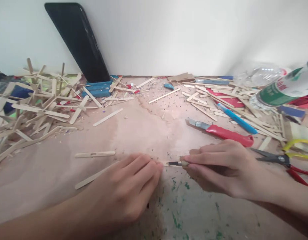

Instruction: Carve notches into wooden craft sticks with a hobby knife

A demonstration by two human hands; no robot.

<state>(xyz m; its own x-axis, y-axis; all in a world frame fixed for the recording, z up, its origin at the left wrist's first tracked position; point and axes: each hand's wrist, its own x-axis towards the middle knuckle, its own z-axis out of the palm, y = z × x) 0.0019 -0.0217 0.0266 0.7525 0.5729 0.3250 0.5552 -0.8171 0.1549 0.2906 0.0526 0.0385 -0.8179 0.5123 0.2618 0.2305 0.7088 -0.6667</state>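
My left hand [137, 181] lies palm down on the table, its fingers pressed together on a thin wooden craft stick [179, 166] that is mostly hidden under the fingers. In a pinch, my right hand [219, 166] holds a small carving tool [174, 163] with a metal collar and a narrow dark blade. The blade points left and lies at the stick, close to my left fingertips. Another craft stick [90, 180] sticks out from behind my left hand; its far end is hidden. A stick with a dark mark [95, 154] lies farther left.
Heaped craft sticks [44, 106] fill the left. A black phone [79, 40] leans on the wall in a blue stand [97, 89]. A red utility knife [226, 133], scissors [284, 159], a blue pen-like tool [236, 118] and a bottle [284, 90] lie on the right.
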